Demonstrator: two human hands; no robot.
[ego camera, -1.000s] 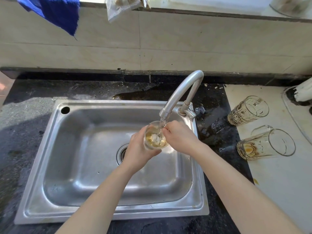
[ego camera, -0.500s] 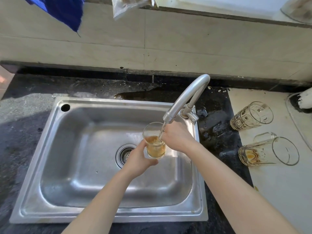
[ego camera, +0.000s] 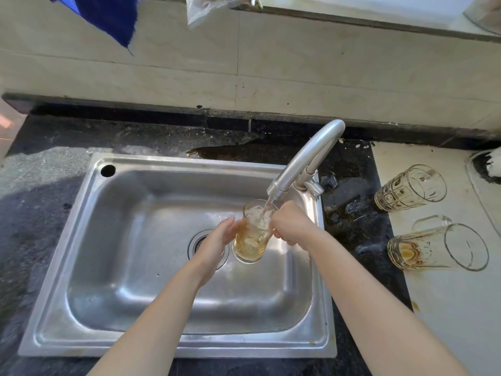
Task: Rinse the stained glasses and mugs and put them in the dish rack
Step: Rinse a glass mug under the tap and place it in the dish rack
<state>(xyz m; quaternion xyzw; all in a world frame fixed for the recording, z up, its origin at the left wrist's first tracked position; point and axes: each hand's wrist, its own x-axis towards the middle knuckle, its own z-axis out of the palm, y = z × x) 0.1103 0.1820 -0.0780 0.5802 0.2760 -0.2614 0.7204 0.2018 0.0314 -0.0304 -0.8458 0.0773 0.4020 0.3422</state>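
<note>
A clear glass [ego camera: 252,237] holding amber-tinted water is under the faucet spout [ego camera: 306,161], and water runs into it. My right hand [ego camera: 291,222] grips the glass at its rim on the right side. My left hand [ego camera: 217,242] lies against its left side with the fingers loosely spread. Both are over the steel sink [ego camera: 108,240]. Two stained glasses lie on their sides on the pale counter at the right: a patterned tumbler [ego camera: 409,187] farther back and a handled mug [ego camera: 436,246] nearer me. No dish rack is in view.
The sink drain [ego camera: 198,240] sits just left of the held glass. A wet brown spill [ego camera: 235,151] spreads on the dark counter behind the sink. A blue cloth [ego camera: 108,14] and a plastic bag [ego camera: 208,6] hang from the ledge above the tiled wall.
The glass has filled further with water and now tilts more upright. My left hand has slid from wrapping the glass to resting at its side. The view has shifted slightly.
</note>
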